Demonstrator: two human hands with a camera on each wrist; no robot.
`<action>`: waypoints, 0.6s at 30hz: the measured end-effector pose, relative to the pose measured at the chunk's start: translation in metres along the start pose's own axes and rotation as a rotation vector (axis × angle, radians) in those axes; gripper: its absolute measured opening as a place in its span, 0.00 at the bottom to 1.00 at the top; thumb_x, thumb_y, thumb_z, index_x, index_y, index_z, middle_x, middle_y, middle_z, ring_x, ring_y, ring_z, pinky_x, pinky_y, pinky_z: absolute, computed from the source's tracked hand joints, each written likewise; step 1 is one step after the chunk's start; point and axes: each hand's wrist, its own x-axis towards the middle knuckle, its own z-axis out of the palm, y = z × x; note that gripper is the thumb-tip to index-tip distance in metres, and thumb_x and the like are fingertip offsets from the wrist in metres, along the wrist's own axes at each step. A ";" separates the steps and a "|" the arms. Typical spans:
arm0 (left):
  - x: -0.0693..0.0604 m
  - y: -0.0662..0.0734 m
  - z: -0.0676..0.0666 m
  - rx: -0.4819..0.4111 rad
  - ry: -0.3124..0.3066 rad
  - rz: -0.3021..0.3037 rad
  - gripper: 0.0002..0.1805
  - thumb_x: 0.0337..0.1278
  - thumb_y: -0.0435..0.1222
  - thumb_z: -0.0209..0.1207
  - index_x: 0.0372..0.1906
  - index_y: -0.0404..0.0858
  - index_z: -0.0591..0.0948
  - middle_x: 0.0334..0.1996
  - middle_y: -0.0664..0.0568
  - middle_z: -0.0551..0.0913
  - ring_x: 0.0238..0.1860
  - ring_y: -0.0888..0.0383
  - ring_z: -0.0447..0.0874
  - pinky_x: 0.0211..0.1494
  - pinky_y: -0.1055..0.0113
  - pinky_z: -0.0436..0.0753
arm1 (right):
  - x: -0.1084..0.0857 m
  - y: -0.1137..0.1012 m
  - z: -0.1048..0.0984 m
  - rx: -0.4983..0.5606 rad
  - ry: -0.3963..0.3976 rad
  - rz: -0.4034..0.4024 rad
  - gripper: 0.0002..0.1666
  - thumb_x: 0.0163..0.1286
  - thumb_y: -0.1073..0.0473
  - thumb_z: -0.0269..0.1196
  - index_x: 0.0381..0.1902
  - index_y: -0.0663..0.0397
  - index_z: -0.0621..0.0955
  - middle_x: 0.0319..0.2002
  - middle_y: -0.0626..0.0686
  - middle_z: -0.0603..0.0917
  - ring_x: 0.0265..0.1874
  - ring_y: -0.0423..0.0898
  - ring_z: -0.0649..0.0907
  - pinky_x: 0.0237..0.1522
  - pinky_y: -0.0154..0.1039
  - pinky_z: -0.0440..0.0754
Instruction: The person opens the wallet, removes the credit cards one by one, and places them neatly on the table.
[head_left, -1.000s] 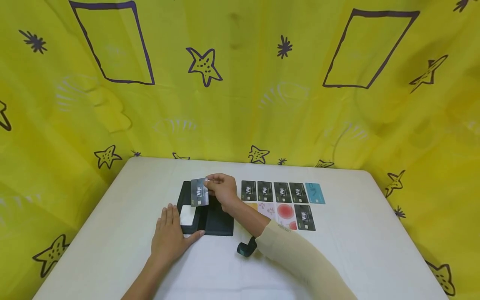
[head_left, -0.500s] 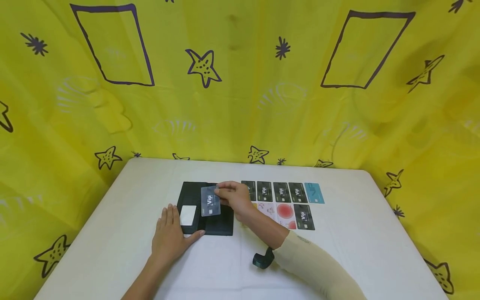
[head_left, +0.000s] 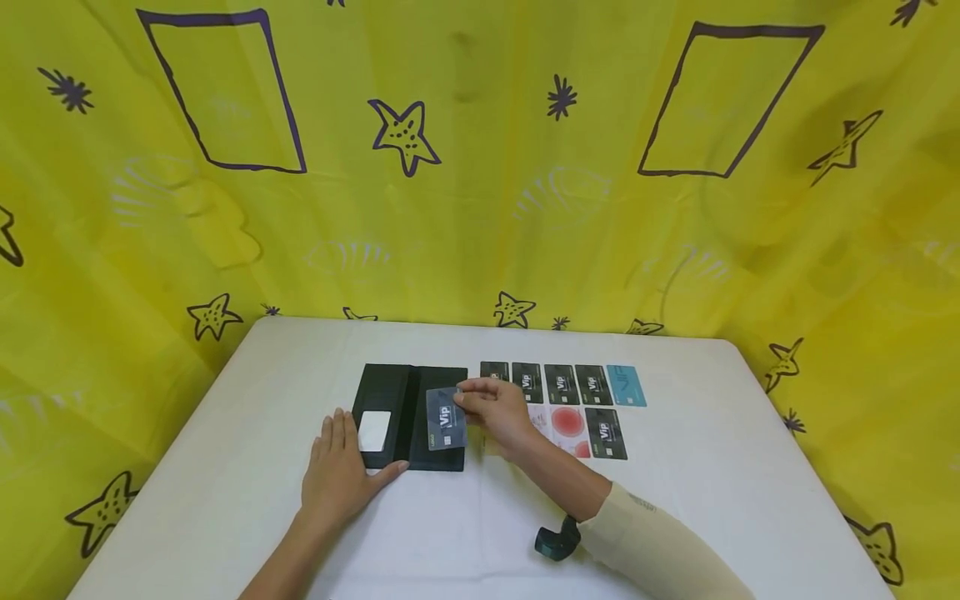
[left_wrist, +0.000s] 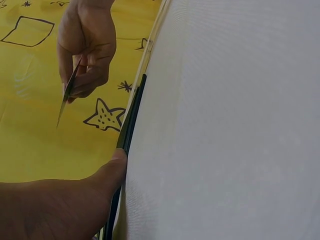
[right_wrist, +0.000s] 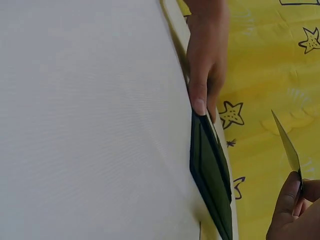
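Note:
A black bifold wallet lies spread flat on the white table, a white insert showing in its left half. My left hand rests along the wallet's left edge, fingers straight, and the thumb presses its lower edge near the fold. Over the wallet's right half, my right hand pinches a dark grey "Vip" card by its upper right corner. In the right wrist view the card is held up, apart from the wallet. The left wrist view shows the card nearly edge-on.
Right of the wallet lie two rows of cards: several black "Vip" cards, a blue card and a card with a red circle. My right forearm partly covers the lower row. A yellow patterned curtain hangs behind the table.
My right hand has carried the card right and toward me, from over the wallet's left half to over its right half. The left hand has stayed in place.

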 end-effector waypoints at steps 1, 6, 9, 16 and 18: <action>0.000 0.000 0.000 0.001 0.003 0.003 0.69 0.53 0.66 0.70 0.76 0.13 0.55 0.78 0.21 0.52 0.79 0.26 0.49 0.78 0.35 0.56 | -0.001 0.001 -0.002 -0.004 0.005 -0.003 0.13 0.71 0.70 0.69 0.52 0.69 0.85 0.40 0.56 0.88 0.36 0.45 0.86 0.40 0.36 0.88; -0.002 -0.002 0.000 0.001 0.011 0.006 0.69 0.52 0.65 0.70 0.75 0.13 0.55 0.78 0.21 0.53 0.79 0.25 0.50 0.78 0.35 0.56 | -0.009 0.006 -0.013 -0.035 0.027 -0.024 0.13 0.70 0.69 0.70 0.50 0.70 0.85 0.39 0.56 0.89 0.34 0.45 0.87 0.39 0.37 0.89; -0.002 -0.001 -0.001 0.001 0.015 0.006 0.68 0.53 0.65 0.70 0.75 0.13 0.55 0.78 0.21 0.53 0.79 0.26 0.50 0.78 0.34 0.56 | -0.014 0.004 -0.020 -0.030 0.025 -0.040 0.13 0.69 0.69 0.70 0.50 0.71 0.86 0.39 0.56 0.90 0.34 0.45 0.87 0.38 0.36 0.88; 0.000 -0.002 -0.002 -0.002 0.002 0.014 0.69 0.54 0.67 0.69 0.75 0.13 0.54 0.78 0.21 0.52 0.79 0.26 0.49 0.78 0.34 0.55 | -0.024 0.000 -0.036 -0.019 0.027 -0.048 0.15 0.70 0.71 0.69 0.52 0.74 0.84 0.40 0.57 0.90 0.34 0.45 0.87 0.38 0.36 0.88; 0.001 -0.002 -0.001 -0.005 0.006 0.017 0.69 0.54 0.66 0.68 0.75 0.13 0.54 0.78 0.21 0.52 0.79 0.26 0.48 0.78 0.34 0.55 | -0.026 0.002 -0.041 -0.020 0.034 -0.034 0.15 0.70 0.71 0.69 0.53 0.74 0.84 0.40 0.57 0.90 0.34 0.44 0.87 0.38 0.36 0.88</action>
